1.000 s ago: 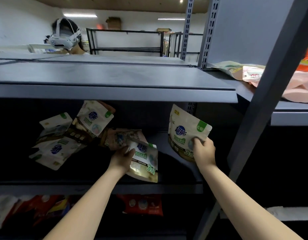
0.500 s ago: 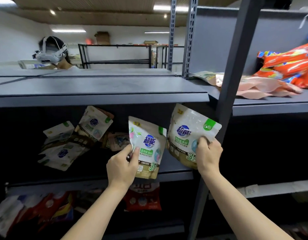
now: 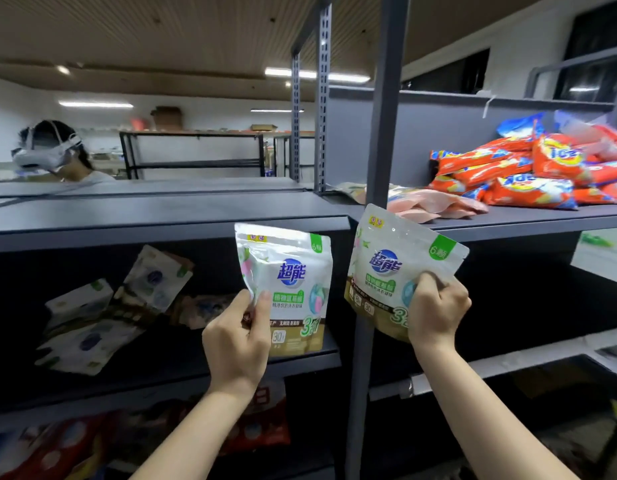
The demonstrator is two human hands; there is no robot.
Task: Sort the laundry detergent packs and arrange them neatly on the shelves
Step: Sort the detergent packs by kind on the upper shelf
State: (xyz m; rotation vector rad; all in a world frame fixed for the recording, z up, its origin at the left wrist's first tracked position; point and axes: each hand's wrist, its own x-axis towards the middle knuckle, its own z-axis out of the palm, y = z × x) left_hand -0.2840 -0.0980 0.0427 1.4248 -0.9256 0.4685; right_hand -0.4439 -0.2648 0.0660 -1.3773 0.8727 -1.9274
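Note:
My left hand (image 3: 238, 336) grips a white and green detergent pouch (image 3: 290, 271) by its lower left corner, upright, in front of the middle shelf. My right hand (image 3: 436, 311) grips a second, matching detergent pouch (image 3: 393, 261) by its lower right side, tilted a little, in front of the grey upright post (image 3: 383, 133). Several more white pouches (image 3: 102, 306) lie jumbled on the dark middle shelf (image 3: 168, 372) to the left. Orange detergent bags (image 3: 528, 168) are heaped on the upper right shelf (image 3: 542, 216), with pink packs (image 3: 435, 204) beside them.
Red packs (image 3: 57, 448) fill the bottom left shelf. The grey top shelf board (image 3: 154, 213) spans the left bay. A person wearing a white headset (image 3: 47, 150) stands behind the shelving at the far left. A black rack (image 3: 196, 150) stands in the background.
Both hands have lifted their pouches out of the middle shelf and up toward the top shelf edge. The view has swung up and to the right, bringing the orange bags into sight.

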